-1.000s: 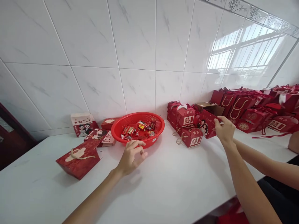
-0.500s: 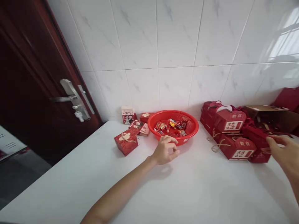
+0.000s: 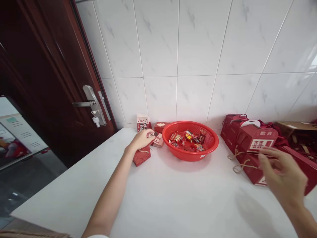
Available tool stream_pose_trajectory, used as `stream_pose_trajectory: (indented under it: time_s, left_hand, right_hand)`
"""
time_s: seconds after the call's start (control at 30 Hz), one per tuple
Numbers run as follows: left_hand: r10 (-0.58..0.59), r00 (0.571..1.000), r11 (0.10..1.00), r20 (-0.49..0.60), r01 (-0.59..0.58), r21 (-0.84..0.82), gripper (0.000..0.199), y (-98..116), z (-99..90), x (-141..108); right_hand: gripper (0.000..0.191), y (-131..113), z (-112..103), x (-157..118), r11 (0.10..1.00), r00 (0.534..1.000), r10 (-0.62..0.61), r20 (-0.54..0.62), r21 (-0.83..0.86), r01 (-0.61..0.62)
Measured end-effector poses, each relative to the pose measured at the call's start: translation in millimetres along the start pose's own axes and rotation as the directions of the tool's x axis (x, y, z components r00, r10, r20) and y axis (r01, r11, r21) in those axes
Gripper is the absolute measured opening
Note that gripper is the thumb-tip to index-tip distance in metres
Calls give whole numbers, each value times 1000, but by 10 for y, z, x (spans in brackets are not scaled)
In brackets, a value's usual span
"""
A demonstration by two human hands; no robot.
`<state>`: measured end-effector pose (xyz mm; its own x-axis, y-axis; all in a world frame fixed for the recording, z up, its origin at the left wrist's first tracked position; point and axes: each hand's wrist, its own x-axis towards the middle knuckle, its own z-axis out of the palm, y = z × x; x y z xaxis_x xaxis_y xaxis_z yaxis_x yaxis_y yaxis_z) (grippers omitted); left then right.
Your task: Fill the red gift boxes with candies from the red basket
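Observation:
My left hand (image 3: 142, 139) reaches over a cluster of small red boxes, its fingers stretched toward a panda-printed box (image 3: 151, 134); whether they touch it is hard to see. Beneath that hand lies a red box with a cord (image 3: 142, 158), partly covered by it. My right hand (image 3: 284, 175) hovers in front of red handled gift boxes with white labels (image 3: 262, 142), thumb and fingers curved apart with nothing visible between them. A red plastic basket (image 3: 190, 156) holding several wrapped candies (image 3: 188, 136) stands between my hands.
An upright pale-topped box (image 3: 143, 122) and a flat red box (image 3: 160, 127) stand by the tiled wall (image 3: 158, 96). An open cardboard box (image 3: 297, 127) is at far right. A dark red door with a handle (image 3: 92, 104) borders the white table (image 3: 173, 205) at left.
My left hand has moved left from the basket's front edge to the small boxes. My right hand has come away from the red bag-like item at right and moved left. The view has turned right.

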<state>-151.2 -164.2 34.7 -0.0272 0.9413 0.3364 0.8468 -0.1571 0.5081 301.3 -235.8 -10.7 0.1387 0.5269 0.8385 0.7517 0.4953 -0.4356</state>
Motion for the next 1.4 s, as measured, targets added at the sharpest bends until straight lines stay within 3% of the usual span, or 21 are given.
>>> stream_pose_trajectory:
  time_s: [0.1, 0.27, 0.37, 0.47, 0.57, 0.63, 0.73, 0.83, 0.93, 1.03, 1.1, 1.17, 1.23, 1.27, 1.33, 1.4]
  left_hand:
    - [-171, 983, 980, 63, 163, 118, 33, -245, 4, 23]
    - [-214, 947, 941, 242, 133, 311, 66, -384, 146, 89]
    - [-274, 948, 902, 163, 194, 386, 70, -448, 152, 128]
    - [-197, 978, 879, 65, 147, 454, 71, -489, 208, 153]
    - [-53, 980, 886, 191, -42, 461, 73, -456, 413, 178]
    - [4, 974, 891, 227, -106, 441, 69, -409, 607, 196]
    - [44, 983, 917, 176, -110, 383, 47, -346, 867, 217]
    - [43, 993, 932, 113, -81, 352, 24, -311, 969, 228]
    - [55, 998, 938, 36, -64, 342, 27, -297, 881, 238]
    - [-1, 980, 981, -200, 40, 192, 33, -299, 669, 257]
    - [-154, 898, 988, -411, 138, -70, 30, -301, 502, 276]
    - [-313, 785, 935, -534, 154, -321, 25, -290, 338, 293]
    - [-390, 711, 869, -585, 75, -489, 18, -245, 188, 299]
    - [-406, 693, 832, -596, 10, -554, 16, -205, 122, 295]
    - [-412, 701, 732, -582, -125, -670, 20, -78, 18, 264]
    - [-387, 767, 625, -512, -190, -757, 29, 107, -28, 197]
  right_hand:
    - [18, -124, 235, -143, 996, 994, -86, 60, 13, 86]
    - [15, -340, 451, -374, 973, 942, -223, 250, 120, 198]
    - [14, -383, 502, -442, 963, 919, -259, 298, 157, 220]
    - [13, -374, 537, -460, 963, 916, -253, 313, 172, 207]
    - [14, -365, 556, -474, 965, 913, -237, 331, 190, 182]
    - [15, -364, 560, -497, 966, 911, -224, 346, 199, 162]
    - [15, -354, 561, -537, 967, 908, -224, 354, 197, 162]
    - [16, -331, 565, -560, 966, 906, -230, 356, 194, 169]
    - [16, -304, 572, -564, 969, 904, -214, 370, 199, 148]
    - [15, -284, 585, -573, 970, 899, -193, 393, 212, 116]
    - [15, -280, 596, -581, 970, 896, -177, 408, 224, 90]
    - [15, -289, 604, -586, 970, 890, -166, 424, 234, 69]
    - [15, -312, 606, -586, 969, 882, -159, 444, 242, 53]
    - [15, -327, 606, -585, 969, 878, -155, 454, 245, 45]
    - [16, -359, 605, -586, 969, 871, -140, 472, 244, 23]
    - [17, -386, 606, -591, 972, 864, -115, 491, 236, -5]
